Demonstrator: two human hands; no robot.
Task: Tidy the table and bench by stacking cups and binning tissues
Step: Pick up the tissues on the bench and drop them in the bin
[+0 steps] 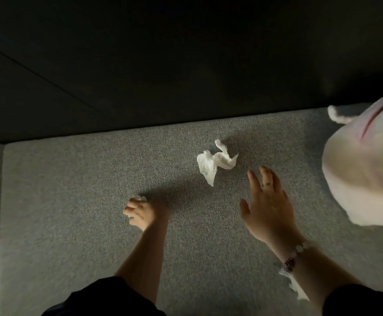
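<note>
Hands, two, bare. Left hand (138,213): fingers curled tight round a small balled tissue (140,198), its white wad showing past the knuckles, low over the bench cushion (72,201). Right hand (265,206): fingers straight and spread, holding nothing, just beside a loose tissue (215,161), apart from it. Ring (267,184): one, thin band, right finger. Bracelet (293,256): one, round pale and dark beads, right wrist. Sleeves (108,297): two, black. Tissues: three, white, thin, crumpled. These are the balled one, the loose one lying twisted and peaked on the cushion, and a third tissue (296,287) partly hidden under the right forearm. Cushion: grey, coarse woven fabric, one seam at left. Pale rounded object (364,174): one, smooth, blurred, at the right edge, kind unclear.
</note>
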